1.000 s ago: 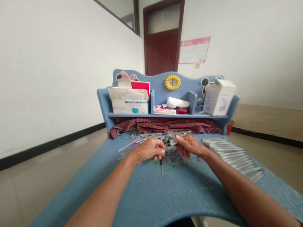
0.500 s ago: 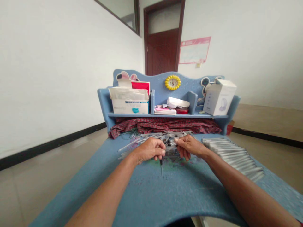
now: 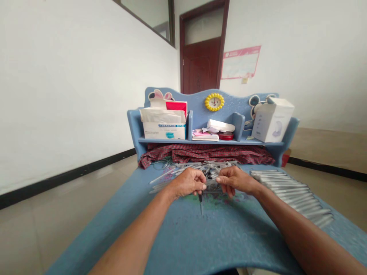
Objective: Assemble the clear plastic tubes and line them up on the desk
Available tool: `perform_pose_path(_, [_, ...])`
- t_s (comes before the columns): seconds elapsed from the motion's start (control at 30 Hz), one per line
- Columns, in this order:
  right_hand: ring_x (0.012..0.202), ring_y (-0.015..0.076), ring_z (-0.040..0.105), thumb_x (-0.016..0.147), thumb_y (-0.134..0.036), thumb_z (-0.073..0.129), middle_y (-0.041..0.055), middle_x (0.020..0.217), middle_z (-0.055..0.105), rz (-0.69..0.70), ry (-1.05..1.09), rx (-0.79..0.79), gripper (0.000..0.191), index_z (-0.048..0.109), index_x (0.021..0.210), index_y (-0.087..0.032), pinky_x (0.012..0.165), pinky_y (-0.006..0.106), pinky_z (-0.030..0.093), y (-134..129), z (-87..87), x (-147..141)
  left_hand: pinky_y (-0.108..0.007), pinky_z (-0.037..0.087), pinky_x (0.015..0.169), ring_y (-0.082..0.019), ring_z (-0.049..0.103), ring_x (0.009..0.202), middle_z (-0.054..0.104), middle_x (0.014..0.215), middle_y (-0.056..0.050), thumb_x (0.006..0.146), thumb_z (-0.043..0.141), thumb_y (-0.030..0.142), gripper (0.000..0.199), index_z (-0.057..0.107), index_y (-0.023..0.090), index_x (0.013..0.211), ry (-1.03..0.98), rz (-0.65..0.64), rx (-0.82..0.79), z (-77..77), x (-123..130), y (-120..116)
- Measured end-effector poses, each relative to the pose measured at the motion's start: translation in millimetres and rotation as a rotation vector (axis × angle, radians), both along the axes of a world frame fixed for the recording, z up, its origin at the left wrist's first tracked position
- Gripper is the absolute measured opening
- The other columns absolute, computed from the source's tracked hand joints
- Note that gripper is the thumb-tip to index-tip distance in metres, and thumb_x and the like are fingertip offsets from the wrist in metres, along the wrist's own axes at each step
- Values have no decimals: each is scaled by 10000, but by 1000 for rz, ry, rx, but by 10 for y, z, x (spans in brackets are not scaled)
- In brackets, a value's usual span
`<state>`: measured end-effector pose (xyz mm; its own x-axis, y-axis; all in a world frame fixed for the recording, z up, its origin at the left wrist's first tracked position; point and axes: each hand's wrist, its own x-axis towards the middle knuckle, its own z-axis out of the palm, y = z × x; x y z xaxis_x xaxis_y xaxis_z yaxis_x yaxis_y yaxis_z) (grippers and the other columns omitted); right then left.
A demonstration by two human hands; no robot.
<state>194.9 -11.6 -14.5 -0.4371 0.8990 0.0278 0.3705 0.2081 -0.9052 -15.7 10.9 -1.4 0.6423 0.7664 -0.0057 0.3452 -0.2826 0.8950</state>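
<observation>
My left hand (image 3: 187, 183) is closed in a pinch on a slim pen (image 3: 201, 202) with a black part and a clear tip end. That pen points down over the blue desk (image 3: 183, 244). Just to its right, my right hand (image 3: 235, 180) has thumb and forefinger pressed together; whatever sits between them is too small to make out. Behind both hands lies a loose pile of clear pen barrels (image 3: 190, 165) with dark pieces among them, partly hidden by the fingers. Beside my right forearm, a row of clear pens (image 3: 286, 191) lies side by side.
A shelf (image 3: 169, 141) rises at the desk's back, bearing a mask box (image 3: 164, 128), papers (image 3: 205, 136), a red tin (image 3: 226, 136) and a white carton (image 3: 272, 120). Checked cloth (image 3: 206, 153) is bunched beneath it. A yellow-rimmed clock (image 3: 214, 102) is on the backboard.
The whole scene has shifted a little to the right as my head turned. My right hand's fingertips have dropped slightly towards the desk. My left hand keeps its pinch on the pen.
</observation>
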Motion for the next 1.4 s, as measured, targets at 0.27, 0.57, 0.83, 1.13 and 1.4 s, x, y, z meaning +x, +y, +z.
perform_pose_path(0.27, [294, 92, 500, 749, -585, 461, -8, 436, 564, 18, -19, -62, 471, 457, 564, -152, 281, 163, 330, 1, -88, -5, -198, 348, 474, -97, 484, 496, 524, 533, 41, 597, 540, 136, 70, 554, 151, 664, 137, 42, 237, -24, 70, -73])
perform_pose_path(0.57, [315, 102, 512, 745, -582, 460, -2, 455, 568, -34, -85, -52, 451, 468, 603, -154, 302, 181, 347, 7, -83, 33, -212, 337, 571, -126, 521, 628, 579, 658, 3, 666, 538, 166, 52, 582, 172, 692, 259, 103, 756, -112, 132, -200])
perform_pose_path(0.83, [377, 89, 533, 725, -478, 557, -18, 517, 565, 44, -90, 54, 345, 542, 655, -140, 362, 180, 375, 6, -91, -11, -199, 342, 557, -119, 529, 619, 587, 649, 10, 674, 544, 169, 81, 609, 177, 723, 268, 88, 734, -100, 131, -185])
perform_pose_path(1.13, [314, 79, 493, 700, -468, 573, -22, 473, 553, -227, 46, 56, 333, 531, 640, -143, 311, 179, 350, 85, -94, 60, -204, 376, 577, -115, 538, 608, 594, 630, 9, 761, 489, 323, 205, 604, 164, 702, 198, 516, 685, 77, -204, 104])
perform_pose_path(1.4, [310, 76, 494, 719, -437, 554, -17, 483, 565, -328, 77, 66, 306, 506, 622, -151, 292, 173, 337, 145, -114, 105, -211, 359, 585, -124, 542, 618, 594, 614, -1, 748, 492, 227, 130, 605, 176, 709, 418, 686, 704, -64, -366, 295])
